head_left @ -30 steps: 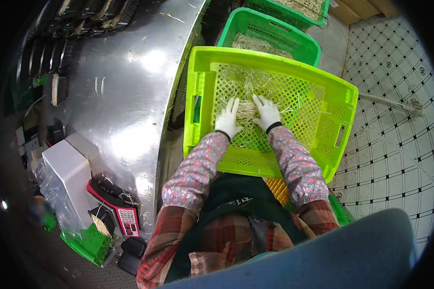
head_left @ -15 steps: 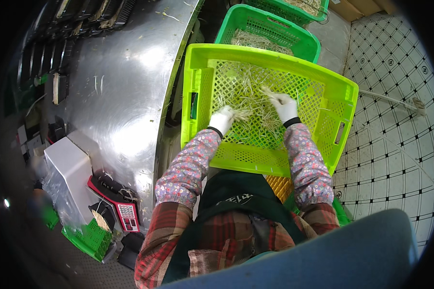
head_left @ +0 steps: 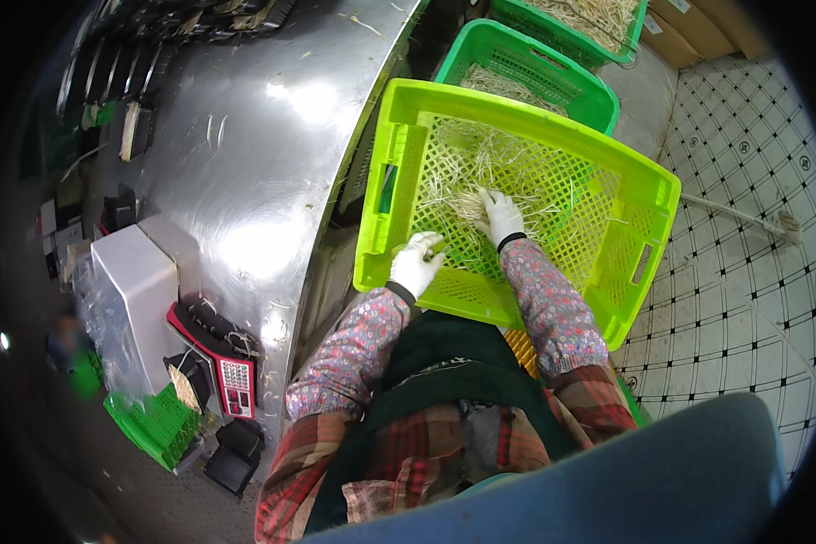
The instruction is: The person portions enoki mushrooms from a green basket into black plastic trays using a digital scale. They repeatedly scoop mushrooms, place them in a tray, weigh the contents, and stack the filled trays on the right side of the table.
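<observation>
A lime-green plastic basket with mesh walls and floor sits tilted in front of me. Thin pale sprout-like strands lie scattered over its floor, thickest toward the left and middle. My right hand, in a white glove, has its fingers curled round a loose bunch of these strands near the middle. At the basket's near-left wall is my left hand, gloved in white too, with thumb and fingers apart and no strands visible in it. Flowered sleeves cover both forearms.
A steel table runs along the left, with black trays at its far end. A red-and-black keypad device stands near a white box. Green crates holding strands stand beyond the basket; cardboard boxes are behind.
My left hand has left the strands and drawn back to the near-left wall, its fingers parting. My right hand has moved left and nearer, onto a bunch in the middle.
</observation>
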The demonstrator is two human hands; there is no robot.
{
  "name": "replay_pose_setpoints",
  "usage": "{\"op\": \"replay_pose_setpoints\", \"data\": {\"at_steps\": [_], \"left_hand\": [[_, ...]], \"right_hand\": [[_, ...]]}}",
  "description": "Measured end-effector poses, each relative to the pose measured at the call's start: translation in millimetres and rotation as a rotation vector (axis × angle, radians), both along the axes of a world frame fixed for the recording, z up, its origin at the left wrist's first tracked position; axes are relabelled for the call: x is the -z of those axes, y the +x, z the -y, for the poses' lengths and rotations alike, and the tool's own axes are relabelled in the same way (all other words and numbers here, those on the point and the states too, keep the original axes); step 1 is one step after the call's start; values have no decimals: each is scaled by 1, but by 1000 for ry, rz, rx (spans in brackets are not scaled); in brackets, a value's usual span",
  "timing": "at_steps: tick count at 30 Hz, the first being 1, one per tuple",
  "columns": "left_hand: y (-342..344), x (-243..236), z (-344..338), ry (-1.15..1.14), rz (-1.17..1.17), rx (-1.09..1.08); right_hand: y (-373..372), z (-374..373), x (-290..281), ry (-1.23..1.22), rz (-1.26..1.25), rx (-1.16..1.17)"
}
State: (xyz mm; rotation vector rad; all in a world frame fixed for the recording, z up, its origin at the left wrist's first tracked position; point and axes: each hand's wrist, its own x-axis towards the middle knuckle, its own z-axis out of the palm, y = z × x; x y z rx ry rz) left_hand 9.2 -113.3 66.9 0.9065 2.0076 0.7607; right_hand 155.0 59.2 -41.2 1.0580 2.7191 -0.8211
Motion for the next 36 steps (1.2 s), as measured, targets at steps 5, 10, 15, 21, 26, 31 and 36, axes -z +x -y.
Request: {"op": "replay_pose_setpoints", "data": {"at_steps": [5,10,15,21,26,31,36], "left_hand": [[-1,-46,24,41,22,-48],[2,-94,71,48,53,-193],[2,-134,120,181,-33,-239],[-27,-171,195,214,-91,-329],[-36,-203,270,303,-225,-536],[-68,-245,354,528,-96,-797],[-89,-278,458,540,-309,-984]], "right_hand": [[1,-11,25,-119,-80,67],[-8,-41,-48,-437,-159,134],[19,-56,27,-186,231,-113],[8,-96,85,-119,113,-249],[-121,-40,-82,-171,132,-330],[-278,76,-246,-506,-221,-528],[-385,275,-380,-426,-520,-882]]}}
